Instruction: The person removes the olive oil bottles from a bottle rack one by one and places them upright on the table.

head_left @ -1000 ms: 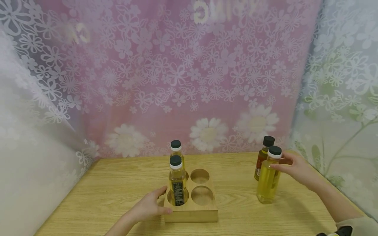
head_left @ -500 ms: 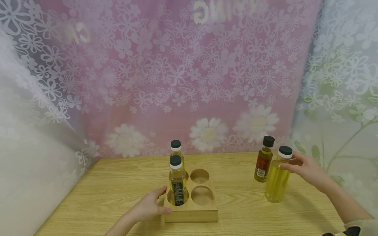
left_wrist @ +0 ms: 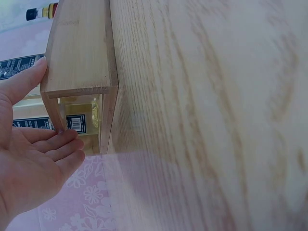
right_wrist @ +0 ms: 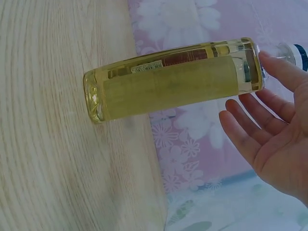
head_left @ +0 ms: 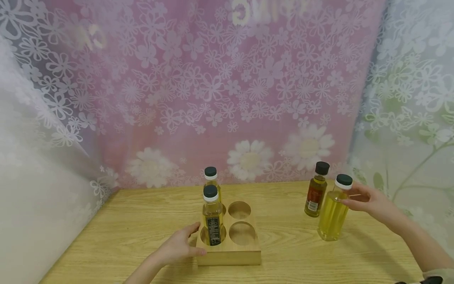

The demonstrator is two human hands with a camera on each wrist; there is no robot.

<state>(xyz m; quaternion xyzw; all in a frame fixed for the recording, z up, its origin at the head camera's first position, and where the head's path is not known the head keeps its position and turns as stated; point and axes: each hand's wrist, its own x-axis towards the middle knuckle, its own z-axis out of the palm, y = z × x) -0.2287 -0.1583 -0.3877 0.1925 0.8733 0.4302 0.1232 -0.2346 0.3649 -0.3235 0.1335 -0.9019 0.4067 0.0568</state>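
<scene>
My left hand (head_left: 179,244) holds the near left corner of a wooden bottle holder (head_left: 229,258), thumb at the front and fingers along the open side. In the holder's left column stand two oil bottles with dark caps, a front one (head_left: 213,230) with a black label and a rear one (head_left: 211,176) partly hidden behind it. The right column shows two vacant round holes. To the right, my right hand (head_left: 372,203) pinches a yellow oil bottle (right_wrist: 168,86) at its shoulder just under the white neck. This bottle leans slightly, its base close over the table.
Just left of the pinched bottle stands a smaller oil bottle (head_left: 315,196) with a red label and black cap. The wood-grained table (head_left: 142,221) ends at a pink floral curtain (head_left: 191,118) behind, with pale curtains at both sides.
The right hand has shifted right with the yellow oil bottle, uncovering the red-labelled bottle. The left hand and the holder have stayed put; the head view has tilted slightly.
</scene>
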